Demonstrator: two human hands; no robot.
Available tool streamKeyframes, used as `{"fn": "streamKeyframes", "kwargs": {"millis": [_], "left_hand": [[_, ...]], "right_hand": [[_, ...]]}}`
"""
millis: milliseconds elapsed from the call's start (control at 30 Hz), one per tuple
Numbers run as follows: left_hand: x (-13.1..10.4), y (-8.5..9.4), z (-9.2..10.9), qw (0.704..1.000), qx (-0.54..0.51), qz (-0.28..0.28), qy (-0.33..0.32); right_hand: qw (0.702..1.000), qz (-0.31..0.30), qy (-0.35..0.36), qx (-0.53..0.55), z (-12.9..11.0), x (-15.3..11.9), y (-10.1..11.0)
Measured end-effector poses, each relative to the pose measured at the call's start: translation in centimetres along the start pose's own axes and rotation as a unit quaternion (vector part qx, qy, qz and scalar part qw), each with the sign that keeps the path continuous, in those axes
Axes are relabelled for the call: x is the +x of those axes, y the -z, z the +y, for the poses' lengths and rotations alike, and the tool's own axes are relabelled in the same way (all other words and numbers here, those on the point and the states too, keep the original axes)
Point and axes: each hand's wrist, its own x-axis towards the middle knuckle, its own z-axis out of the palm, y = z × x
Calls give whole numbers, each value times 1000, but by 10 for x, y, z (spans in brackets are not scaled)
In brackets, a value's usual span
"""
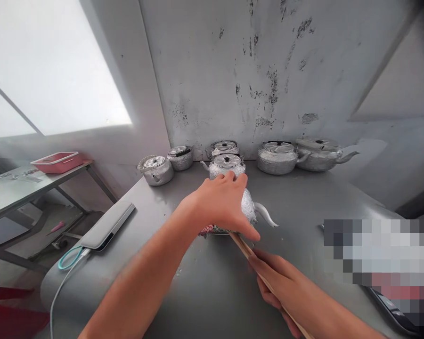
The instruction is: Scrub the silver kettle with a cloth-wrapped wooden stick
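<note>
My left hand (223, 201) spans the top of a small silver metal kettle (248, 207), fingers bent over its far side and thumb stretched along the near side. Most of the kettle is hidden, but its curved spout (266, 215) points right. Wrapped round a long, thin wooden stick (245, 247) is my right hand (277, 278), to the right and nearer to me. The stick's far end meets red and green material (208, 230) low beside the kettle; I cannot make out what this is.
Several silver kettles (277, 157) line the back of the grey table (212, 292) by the stained wall. At the left lies a power bank (108, 226) with cables. A dark device (392, 306) is at the right. A pink basket (58, 163) stands on another table.
</note>
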Motion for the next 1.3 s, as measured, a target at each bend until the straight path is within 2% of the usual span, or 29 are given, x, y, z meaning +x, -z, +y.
{"fn": "streamKeyframes", "kwargs": {"millis": [167,300,400,567,733,833,1033,1200,1300], "left_hand": [[-5,0,8,1000,8,1,-5],[-4,2,9,1000,-6,-21,14],[1,1,3,999,-27,-29,26],[9,2,-14,997,-51,-28,54],[11,5,-25,995,-75,-24,57],[13,4,-24,995,-75,-14,61],[13,0,-11,997,-40,26,65],[14,-1,-9,997,-52,28,50],[16,-3,-11,997,-52,28,45]], "right_hand": [[999,0,-32,14,-7,-4,2],[1000,2,-7,14,-6,-6,0],[999,22,21,31,-3,-6,-1],[1000,22,-5,8,-4,-5,1],[999,29,8,12,-7,-6,1],[999,32,-14,14,-7,-7,2],[999,36,2,12,-5,-3,2],[999,43,18,9,-5,-4,4],[999,35,5,2,-7,-6,6]]}}
